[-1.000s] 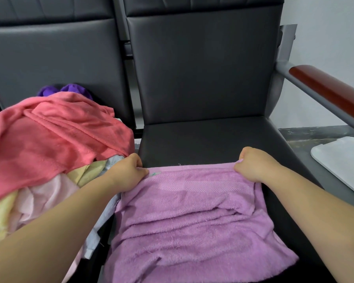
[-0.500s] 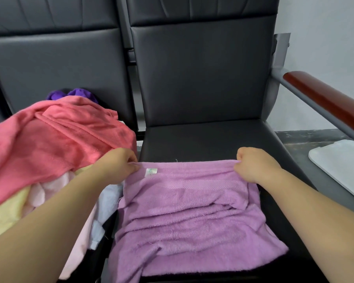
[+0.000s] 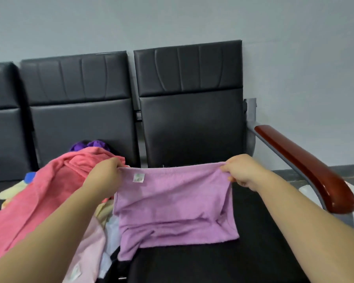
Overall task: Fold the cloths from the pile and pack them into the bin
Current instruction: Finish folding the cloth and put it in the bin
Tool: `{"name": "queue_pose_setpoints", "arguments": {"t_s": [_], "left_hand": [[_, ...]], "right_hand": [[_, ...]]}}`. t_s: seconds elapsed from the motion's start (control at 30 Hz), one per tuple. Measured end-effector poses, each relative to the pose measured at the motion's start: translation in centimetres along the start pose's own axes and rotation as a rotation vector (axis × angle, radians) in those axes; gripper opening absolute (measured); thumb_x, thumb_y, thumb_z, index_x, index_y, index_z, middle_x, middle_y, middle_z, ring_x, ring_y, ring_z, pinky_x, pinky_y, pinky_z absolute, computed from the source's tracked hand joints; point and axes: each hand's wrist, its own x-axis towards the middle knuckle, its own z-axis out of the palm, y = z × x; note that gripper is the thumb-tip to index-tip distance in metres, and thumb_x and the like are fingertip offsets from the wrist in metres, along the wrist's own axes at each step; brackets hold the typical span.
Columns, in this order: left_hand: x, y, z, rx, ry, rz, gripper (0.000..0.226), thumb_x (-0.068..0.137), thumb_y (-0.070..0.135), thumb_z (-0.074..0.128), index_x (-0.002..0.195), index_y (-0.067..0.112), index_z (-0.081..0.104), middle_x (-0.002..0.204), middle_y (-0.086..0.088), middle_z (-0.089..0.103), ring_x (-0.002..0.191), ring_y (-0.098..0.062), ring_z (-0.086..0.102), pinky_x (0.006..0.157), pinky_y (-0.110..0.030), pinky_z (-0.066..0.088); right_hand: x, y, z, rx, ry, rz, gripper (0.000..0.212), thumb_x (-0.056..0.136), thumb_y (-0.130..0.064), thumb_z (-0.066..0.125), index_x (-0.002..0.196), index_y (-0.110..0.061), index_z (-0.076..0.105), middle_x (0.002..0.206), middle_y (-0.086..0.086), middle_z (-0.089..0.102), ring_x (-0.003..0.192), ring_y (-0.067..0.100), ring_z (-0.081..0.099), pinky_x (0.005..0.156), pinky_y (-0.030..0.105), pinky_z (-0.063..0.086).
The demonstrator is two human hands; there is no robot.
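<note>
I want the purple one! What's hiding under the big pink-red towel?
Under the big pink-red towel peek a pale yellow cloth, a light pink cloth and a blue bit. A dark purple cloth pokes out behind. Anything deeper is covered.

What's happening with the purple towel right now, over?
Left hand and right hand each pinch a top corner of the purple towel. Towel lifted, lower edge on the black seat. Cloth pile beside it. No bin in sight.

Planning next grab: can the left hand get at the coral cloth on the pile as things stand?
Probably yes once freed. The left hand is pinching a corner of the purple cloth, right beside the coral cloth, which tops the pile uncovered. Only its grip stands in the way.
</note>
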Motion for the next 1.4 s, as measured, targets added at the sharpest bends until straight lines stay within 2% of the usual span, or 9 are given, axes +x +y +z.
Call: {"name": "queue_pose_setpoints", "arguments": {"t_s": [0.1, 0.2, 0.43, 0.57, 0.77, 0.93, 1.1, 1.23, 1.4], "left_hand": [[0.9, 1.0, -2.7, -0.026, 0.047, -0.050, 0.028, 0.091, 0.004, 0.048, 0.094, 0.011, 0.075, 0.084, -0.003, 0.071, 0.076, -0.024, 0.063, 0.067, -0.029, 0.044], [1.1, 2.3, -5.1, -0.116, 0.122, -0.130, 0.028, 0.092, 0.003, 0.047, 0.081, 0.006, 0.073, 0.061, 0.001, 0.063, 0.063, -0.023, 0.056, 0.062, -0.030, 0.039], [1.9, 4.9, -8.1, -1.357, 0.246, -0.456, 0.017, 0.105, 0.009, 0.049, 0.091, 0.007, 0.061, 0.074, -0.003, 0.059, 0.056, -0.007, 0.060, 0.041, -0.014, 0.046], [2.9, 5.2, -8.3, -1.610, 0.171, -0.471, 0.014, 0.105, 0.015, 0.053, 0.094, 0.013, 0.060, 0.084, -0.005, 0.064, 0.067, -0.014, 0.066, 0.055, -0.022, 0.055], [4.3, 4.8, -6.8, -1.576, 0.076, -0.403, 0.016, 0.107, 0.022, 0.051, 0.093, 0.019, 0.060, 0.101, -0.005, 0.070, 0.094, -0.020, 0.069, 0.086, -0.036, 0.055], [5.3, 4.3, -6.6, -1.590, 0.101, -0.235, 0.016, 0.107, 0.017, 0.050, 0.095, 0.018, 0.061, 0.108, -0.009, 0.071, 0.103, -0.021, 0.069, 0.103, -0.039, 0.051], [4.7, 3.9, -6.5, -1.534, 0.121, -0.086, 0.017, 0.106, 0.013, 0.050, 0.094, 0.018, 0.060, 0.099, -0.007, 0.069, 0.093, -0.016, 0.068, 0.094, -0.030, 0.054], [1.8, 2.3, -4.1, -1.226, 0.127, -0.088, 0.014, 0.103, 0.015, 0.056, 0.090, 0.018, 0.062, 0.078, -0.001, 0.064, 0.066, -0.012, 0.058, 0.062, -0.024, 0.049], [-2.5, -0.4, 0.6, -1.101, -0.192, -0.201, 0.011, 0.091, 0.016, 0.069, 0.080, 0.016, 0.066, 0.074, -0.010, 0.053, 0.068, -0.021, 0.044, 0.059, -0.030, 0.034]], "right_hand": [[-1.3, -2.7, -1.8, 0.447, 0.008, 0.075, 0.005, 0.101, -0.014, 0.061, 0.102, -0.012, 0.066, 0.095, 0.008, 0.068, 0.063, 0.012, 0.068, 0.049, 0.019, 0.049], [-2.2, -4.9, -3.1, 0.666, 0.026, -0.018, 0.017, 0.104, -0.016, 0.060, 0.120, -0.018, 0.059, 0.112, 0.008, 0.069, 0.084, 0.019, 0.075, 0.068, 0.029, 0.062], [-3.8, -8.5, -5.5, 0.725, 0.158, -0.343, 0.013, 0.104, -0.025, 0.059, 0.110, -0.022, 0.070, 0.100, 0.000, 0.071, 0.082, 0.011, 0.064, 0.080, 0.030, 0.051], [-3.4, -9.3, -5.8, 0.766, 0.183, -0.373, 0.009, 0.105, -0.030, 0.060, 0.101, -0.028, 0.069, 0.104, -0.005, 0.072, 0.093, 0.011, 0.067, 0.089, 0.031, 0.053], [-1.4, -9.2, -4.7, 0.787, 0.149, -0.334, 0.035, 0.108, -0.029, 0.055, 0.141, -0.019, 0.056, 0.112, -0.007, 0.065, 0.114, 0.016, 0.065, 0.104, 0.034, 0.051], [-0.6, -9.3, -4.7, 0.801, 0.235, -0.374, 0.016, 0.108, -0.028, 0.055, 0.097, -0.030, 0.067, 0.102, -0.007, 0.072, 0.097, 0.008, 0.070, 0.076, 0.022, 0.056], [-0.3, -7.5, -4.5, 0.605, 0.449, -0.400, 0.023, 0.105, -0.044, 0.055, 0.096, -0.029, 0.071, 0.104, -0.007, 0.071, 0.100, 0.011, 0.065, 0.081, 0.033, 0.053], [-1.8, -3.8, -3.2, 0.544, 0.465, -0.355, 0.023, 0.103, -0.041, 0.057, 0.088, -0.028, 0.068, 0.100, -0.008, 0.070, 0.105, 0.019, 0.064, 0.092, 0.042, 0.054], [-1.8, 1.4, -0.6, 0.420, 0.384, 0.185, 0.022, 0.092, -0.034, 0.061, 0.097, -0.013, 0.067, 0.100, 0.013, 0.065, 0.101, 0.039, 0.062, 0.093, 0.051, 0.055]]}}
